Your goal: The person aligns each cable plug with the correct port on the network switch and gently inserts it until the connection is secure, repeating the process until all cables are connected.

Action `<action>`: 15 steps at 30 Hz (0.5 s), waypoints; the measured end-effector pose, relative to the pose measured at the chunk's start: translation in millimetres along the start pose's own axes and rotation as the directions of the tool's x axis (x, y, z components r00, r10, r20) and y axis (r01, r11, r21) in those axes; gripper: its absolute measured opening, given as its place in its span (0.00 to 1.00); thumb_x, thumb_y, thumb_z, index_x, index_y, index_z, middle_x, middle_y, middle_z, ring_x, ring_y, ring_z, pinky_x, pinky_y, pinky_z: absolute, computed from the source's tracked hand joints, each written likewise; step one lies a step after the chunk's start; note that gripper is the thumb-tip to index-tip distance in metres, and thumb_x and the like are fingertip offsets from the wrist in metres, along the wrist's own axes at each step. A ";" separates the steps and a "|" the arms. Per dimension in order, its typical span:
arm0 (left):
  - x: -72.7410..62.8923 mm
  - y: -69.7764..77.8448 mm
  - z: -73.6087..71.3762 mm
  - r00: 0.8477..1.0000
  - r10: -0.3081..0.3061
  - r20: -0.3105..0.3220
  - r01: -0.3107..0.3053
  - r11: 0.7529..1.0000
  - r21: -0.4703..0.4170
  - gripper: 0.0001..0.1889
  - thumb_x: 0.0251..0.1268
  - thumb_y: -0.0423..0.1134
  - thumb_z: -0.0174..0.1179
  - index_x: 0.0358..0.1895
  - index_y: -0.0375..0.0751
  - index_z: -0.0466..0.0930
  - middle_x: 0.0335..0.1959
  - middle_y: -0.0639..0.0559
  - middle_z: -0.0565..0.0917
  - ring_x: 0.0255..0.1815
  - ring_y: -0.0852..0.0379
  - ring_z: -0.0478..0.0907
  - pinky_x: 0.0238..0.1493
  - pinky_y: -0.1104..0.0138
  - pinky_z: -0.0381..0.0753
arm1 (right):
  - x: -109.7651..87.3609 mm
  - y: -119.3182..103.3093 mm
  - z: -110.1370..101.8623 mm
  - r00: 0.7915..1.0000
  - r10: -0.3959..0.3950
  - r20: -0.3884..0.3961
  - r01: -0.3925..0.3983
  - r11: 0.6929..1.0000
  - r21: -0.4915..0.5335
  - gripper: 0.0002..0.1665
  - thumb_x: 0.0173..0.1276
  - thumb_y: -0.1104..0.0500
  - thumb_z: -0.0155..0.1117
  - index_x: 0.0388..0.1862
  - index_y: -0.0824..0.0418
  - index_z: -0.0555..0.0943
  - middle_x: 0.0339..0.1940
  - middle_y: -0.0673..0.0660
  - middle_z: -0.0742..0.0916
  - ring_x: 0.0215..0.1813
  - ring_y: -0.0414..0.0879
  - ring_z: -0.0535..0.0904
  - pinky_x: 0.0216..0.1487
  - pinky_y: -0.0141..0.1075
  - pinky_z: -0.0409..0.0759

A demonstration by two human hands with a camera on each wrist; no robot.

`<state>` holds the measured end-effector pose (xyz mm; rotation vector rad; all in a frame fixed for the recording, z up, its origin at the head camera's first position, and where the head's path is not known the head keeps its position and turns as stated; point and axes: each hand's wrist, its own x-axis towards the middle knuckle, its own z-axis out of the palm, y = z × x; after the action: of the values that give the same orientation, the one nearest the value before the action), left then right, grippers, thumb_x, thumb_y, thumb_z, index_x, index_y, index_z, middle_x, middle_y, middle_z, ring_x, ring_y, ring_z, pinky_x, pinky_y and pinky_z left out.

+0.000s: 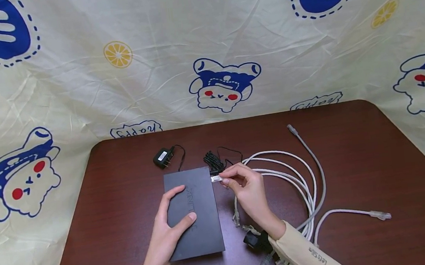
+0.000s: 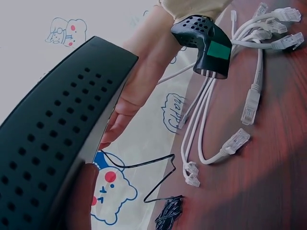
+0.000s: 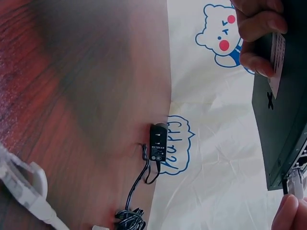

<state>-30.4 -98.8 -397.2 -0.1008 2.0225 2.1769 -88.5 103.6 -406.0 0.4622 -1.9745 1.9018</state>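
Note:
A flat dark grey network switch (image 1: 202, 212) is held by my left hand (image 1: 170, 227), thumb across its top face. In the right wrist view the left fingers (image 3: 261, 40) curl under its label side. My right hand (image 1: 248, 187) pinches the clear plug (image 1: 216, 178) of a network cable at the switch's right side, near the far corner. The right wrist view has this plug (image 3: 296, 181) at a port, partly hidden by fingertips; how far in it sits I cannot tell. In the left wrist view the switch's vented side (image 2: 57, 120) faces the camera.
Coiled white network cables (image 1: 300, 179) lie right of the switch, some under my right forearm. One cable end (image 1: 379, 215) points right, a grey one (image 1: 292, 130) to the back. A black power adapter (image 1: 163, 157) and bundled black cord (image 1: 213, 161) lie behind the switch.

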 end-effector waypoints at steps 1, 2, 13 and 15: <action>0.2 0.0 0.0 1.000 0.001 -0.001 -0.001 1.000 0.003 0.31 0.57 0.34 0.67 0.62 0.66 0.70 0.54 0.45 0.71 0.48 0.44 0.73 0.40 0.53 0.77 | 0.3 0.3 -0.5 1.000 0.003 0.005 -0.003 1.000 0.000 0.09 0.55 0.82 0.63 0.33 0.75 0.82 0.32 0.65 0.82 0.31 0.41 0.81 0.34 0.31 0.81; 0.6 0.0 0.3 1.000 0.001 0.000 -0.001 1.000 0.001 0.31 0.57 0.34 0.67 0.62 0.66 0.70 0.54 0.45 0.71 0.48 0.44 0.73 0.39 0.52 0.77 | 0.7 0.9 -0.9 1.000 0.007 0.010 -0.007 1.000 0.001 0.08 0.55 0.82 0.63 0.33 0.75 0.82 0.32 0.65 0.82 0.31 0.41 0.81 0.34 0.31 0.81; 3.8 -1.5 6.2 1.000 0.025 -0.008 -0.025 0.999 -0.041 0.30 0.57 0.34 0.67 0.63 0.60 0.71 0.55 0.44 0.70 0.49 0.44 0.71 0.41 0.54 0.76 | 5.7 3.6 -15.6 0.982 0.146 0.120 -0.151 0.988 0.030 0.07 0.61 0.78 0.61 0.38 0.76 0.81 0.36 0.66 0.82 0.34 0.43 0.82 0.36 0.36 0.82; 4.7 -0.7 6.7 1.000 0.024 -0.013 -0.025 0.998 -0.049 0.30 0.57 0.33 0.67 0.62 0.60 0.72 0.55 0.44 0.70 0.49 0.45 0.71 0.41 0.54 0.76 | 6.1 3.4 -18.9 0.977 0.166 0.137 -0.174 0.984 0.042 0.07 0.62 0.77 0.61 0.39 0.75 0.81 0.38 0.67 0.82 0.35 0.45 0.83 0.37 0.38 0.82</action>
<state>-34.4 -91.7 -398.1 -0.0968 1.9875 2.2472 -94.9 122.6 -405.6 0.4583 -2.1125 2.0817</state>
